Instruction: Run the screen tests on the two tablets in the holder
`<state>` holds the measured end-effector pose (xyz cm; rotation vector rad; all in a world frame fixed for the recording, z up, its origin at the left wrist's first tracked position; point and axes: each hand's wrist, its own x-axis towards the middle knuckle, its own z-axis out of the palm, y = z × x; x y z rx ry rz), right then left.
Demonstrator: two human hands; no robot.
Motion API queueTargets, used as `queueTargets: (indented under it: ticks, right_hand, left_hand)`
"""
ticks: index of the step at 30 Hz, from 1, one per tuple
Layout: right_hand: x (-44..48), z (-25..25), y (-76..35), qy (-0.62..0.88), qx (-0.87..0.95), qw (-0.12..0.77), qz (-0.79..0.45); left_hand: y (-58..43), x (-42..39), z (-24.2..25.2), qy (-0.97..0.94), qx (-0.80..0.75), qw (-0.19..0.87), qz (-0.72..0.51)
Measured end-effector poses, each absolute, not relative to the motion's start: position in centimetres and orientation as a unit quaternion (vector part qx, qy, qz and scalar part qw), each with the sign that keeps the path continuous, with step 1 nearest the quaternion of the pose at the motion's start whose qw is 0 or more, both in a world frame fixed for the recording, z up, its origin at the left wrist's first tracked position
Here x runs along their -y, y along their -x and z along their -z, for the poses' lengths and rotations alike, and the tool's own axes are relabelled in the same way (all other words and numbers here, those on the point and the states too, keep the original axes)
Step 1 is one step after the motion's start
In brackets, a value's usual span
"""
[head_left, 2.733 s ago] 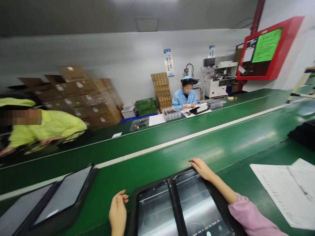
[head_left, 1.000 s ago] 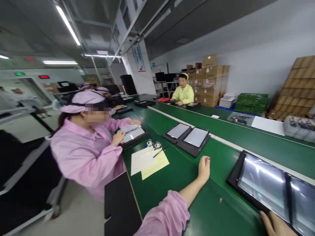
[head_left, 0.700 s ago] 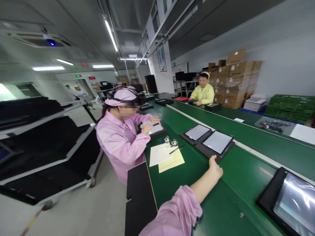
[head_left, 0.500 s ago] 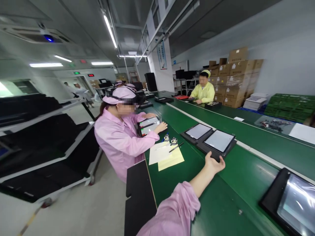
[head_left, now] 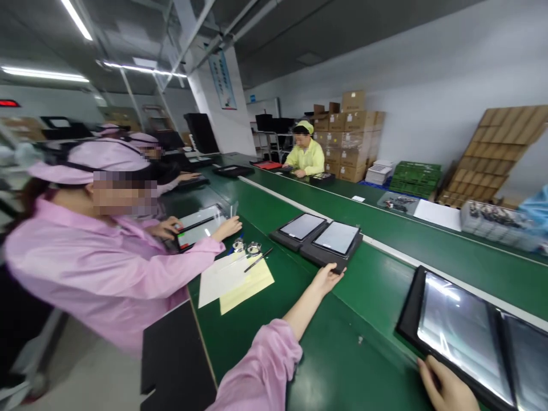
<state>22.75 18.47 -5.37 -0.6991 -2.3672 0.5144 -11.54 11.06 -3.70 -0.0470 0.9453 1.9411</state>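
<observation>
My left hand (head_left: 327, 278) reaches forward and grips the near right corner of a black tray (head_left: 309, 255). Two tablet-like panels with pale grey faces, a left one (head_left: 302, 226) and a right one (head_left: 337, 237), lie side by side in it. At the lower right, my right hand (head_left: 449, 385) is at the near edge of a second black tray (head_left: 409, 305), its fingers curled against that edge. This tray carries glossy, reflective panels (head_left: 460, 325), the right one cut off by the frame. The fingers' undersides are hidden.
To the left, a co-worker in pink (head_left: 107, 268) handles panels in another tray. White and yellow papers (head_left: 246, 291) with a pen (head_left: 258, 260) lie between us. A pale rail (head_left: 385, 249) runs along the green bench. Across it sits a person in yellow (head_left: 306, 157).
The view has swung right, bringing my right hand and more of the right tray into sight. My left hand stays at the corner of the first tray.
</observation>
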Motion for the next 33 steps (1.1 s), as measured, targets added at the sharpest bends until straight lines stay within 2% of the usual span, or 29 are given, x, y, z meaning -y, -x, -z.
queueTargets:
  ticks: [6, 10, 12, 15, 18, 20, 28, 33]
  right_hand:
    - [-17.9, 4.2, -22.0, 0.268, 0.882, 0.346, -0.172]
    - [-17.6, 3.6, -21.8, 0.296, 0.85, 0.365, -0.24]
    - [-17.2, 3.0, -21.4, 0.309, 0.802, 0.387, -0.335]
    - [-16.5, 1.8, -20.5, 0.304, 0.637, 0.412, -0.576]
    - [-15.9, 0.3, -20.0, 0.227, 0.451, 0.341, -0.793]
    - [-15.3, -0.4, -19.8, 0.185, 0.385, 0.301, -0.853]
    - [-9.6, 0.7, -22.8, 0.28, 0.341, 0.443, -0.781]
    - [-6.4, 2.5, -31.2, 0.34, 0.386, 0.446, -0.732]
  left_hand:
    - [8.4, -10.8, 4.3, -0.027, -0.339, 0.518, -0.785]
    - [4.2, -10.9, 5.3, -0.046, -0.311, 0.566, -0.762]
    - [1.8, -10.4, 5.8, -0.052, -0.298, 0.586, -0.752]
    - [-1.8, -8.6, 6.4, -0.058, -0.277, 0.611, -0.74]
    - [-5.0, -5.7, 7.1, -0.066, -0.265, 0.642, -0.716]
    - [-6.9, -3.5, 7.7, -0.07, -0.262, 0.665, -0.696]
    - [-14.0, 5.7, 8.2, -0.024, -0.215, 0.75, -0.625]
    - [-13.2, 10.9, 4.8, -0.123, -0.313, 0.83, -0.444]
